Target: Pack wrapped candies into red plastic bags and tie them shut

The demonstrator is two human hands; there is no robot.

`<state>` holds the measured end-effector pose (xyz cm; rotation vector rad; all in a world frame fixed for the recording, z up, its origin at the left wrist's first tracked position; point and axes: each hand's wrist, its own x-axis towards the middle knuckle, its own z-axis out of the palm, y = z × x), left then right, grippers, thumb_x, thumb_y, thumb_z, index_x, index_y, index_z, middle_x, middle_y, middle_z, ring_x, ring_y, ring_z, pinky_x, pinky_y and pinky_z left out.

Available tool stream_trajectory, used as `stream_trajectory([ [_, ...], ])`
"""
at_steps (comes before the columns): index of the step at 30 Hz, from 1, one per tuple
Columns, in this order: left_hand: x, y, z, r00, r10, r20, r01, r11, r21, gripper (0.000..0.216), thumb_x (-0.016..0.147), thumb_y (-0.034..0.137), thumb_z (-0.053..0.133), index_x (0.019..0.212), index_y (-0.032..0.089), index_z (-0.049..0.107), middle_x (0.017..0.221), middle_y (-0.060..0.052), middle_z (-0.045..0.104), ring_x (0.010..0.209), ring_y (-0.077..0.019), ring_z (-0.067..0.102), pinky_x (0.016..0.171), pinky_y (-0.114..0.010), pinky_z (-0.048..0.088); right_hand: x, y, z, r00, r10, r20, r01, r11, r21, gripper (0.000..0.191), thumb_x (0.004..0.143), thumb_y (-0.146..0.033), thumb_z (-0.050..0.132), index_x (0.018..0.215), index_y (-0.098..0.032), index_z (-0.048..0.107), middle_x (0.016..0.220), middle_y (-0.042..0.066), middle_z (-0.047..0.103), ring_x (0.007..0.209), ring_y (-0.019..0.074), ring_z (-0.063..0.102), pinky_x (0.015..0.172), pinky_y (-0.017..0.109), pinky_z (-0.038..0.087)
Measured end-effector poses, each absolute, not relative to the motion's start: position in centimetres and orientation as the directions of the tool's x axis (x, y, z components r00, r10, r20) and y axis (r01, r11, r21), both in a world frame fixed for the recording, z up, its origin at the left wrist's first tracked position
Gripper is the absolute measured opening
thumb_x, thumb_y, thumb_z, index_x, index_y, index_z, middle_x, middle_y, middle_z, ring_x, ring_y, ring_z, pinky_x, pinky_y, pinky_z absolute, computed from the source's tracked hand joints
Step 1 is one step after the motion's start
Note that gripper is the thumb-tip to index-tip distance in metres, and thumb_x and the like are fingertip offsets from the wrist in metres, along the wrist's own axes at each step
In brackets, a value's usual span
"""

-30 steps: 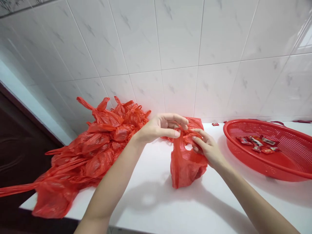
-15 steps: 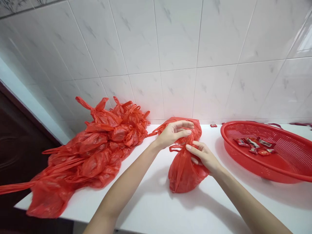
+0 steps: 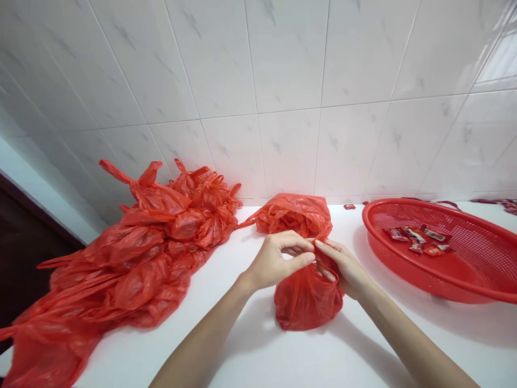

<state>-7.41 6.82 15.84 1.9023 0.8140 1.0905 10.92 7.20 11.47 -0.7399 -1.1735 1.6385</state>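
Note:
A filled red plastic bag [image 3: 309, 304] stands upright on the white tabletop in front of me. My right hand [image 3: 345, 264] grips the gathered top of this bag, its thumb up near the fingertips of the other hand. From the left, my left hand [image 3: 280, 258] pinches at the same gathered plastic, its fingers curled and its thumb pointing right. The fingertips of both hands nearly meet there, and they hide part of the bag's handles. What the bag holds cannot be made out through the plastic.
A heap of tied red bags [image 3: 161, 242] covers the left of the white table [image 3: 242, 345]. Behind my hands lies an open bag of crumpled red plastic [image 3: 294, 213]. To the right stands a red perforated basket [image 3: 404, 272] with several wrapped sweets [image 3: 416, 234]. A tiled wall [image 3: 286, 151] closes the back.
My left hand has come down, and both hands are now together at the bag's top. The bag's upper part is lower and more bunched. The view has shifted slightly.

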Motion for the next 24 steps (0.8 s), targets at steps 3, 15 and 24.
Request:
stream_trajectory([
  [3, -7.1, 6.6, 15.6, 0.491, 0.757, 0.430, 0.208, -0.581, 0.787, 0.010, 0.084, 0.017, 0.067, 0.085, 0.017, 0.077, 0.084, -0.004, 0.071, 0.076, -0.0136, 0.065, 0.073, -0.026, 0.054, 10.9, 7.2, 11.5, -0.379, 0.924, 0.055, -0.382, -0.102, -0.919, 0.038, 0.082, -0.048, 0.076, 0.094, -0.013, 0.073, 0.058, -0.002, 0.056, 0.040, 0.0037, 0.040, 0.041, 0.019, 0.027],
  [15, -7.1, 8.2, 14.0, 0.404, 0.816, 0.414, 0.190, -0.518, 0.834, 0.033, 0.072, 0.010, 0.070, 0.101, 0.022, 0.058, 0.104, -0.004, 0.063, 0.101, -0.0196, 0.063, 0.092, -0.036, 0.051, 11.5, 6.9, 10.9, -0.395, 0.910, 0.124, -0.351, -0.025, -0.936, 0.044, 0.077, -0.026, 0.080, 0.118, -0.019, 0.067, 0.083, 0.001, 0.067, 0.052, 0.0062, 0.052, 0.054, 0.022, 0.043],
  [24, -6.3, 9.3, 12.5, 0.380, 0.913, 0.151, -0.078, -0.131, 0.988, 0.041, 0.076, 0.041, 0.076, 0.106, 0.020, 0.057, 0.096, -0.002, 0.058, 0.074, -0.0142, 0.060, 0.068, -0.030, 0.050, 10.9, 6.7, 10.4, -0.284, 0.928, 0.243, -0.115, 0.218, -0.969, 0.046, 0.079, -0.027, 0.074, 0.122, -0.020, 0.063, 0.088, 0.004, 0.072, 0.064, 0.0152, 0.063, 0.058, 0.027, 0.052],
])
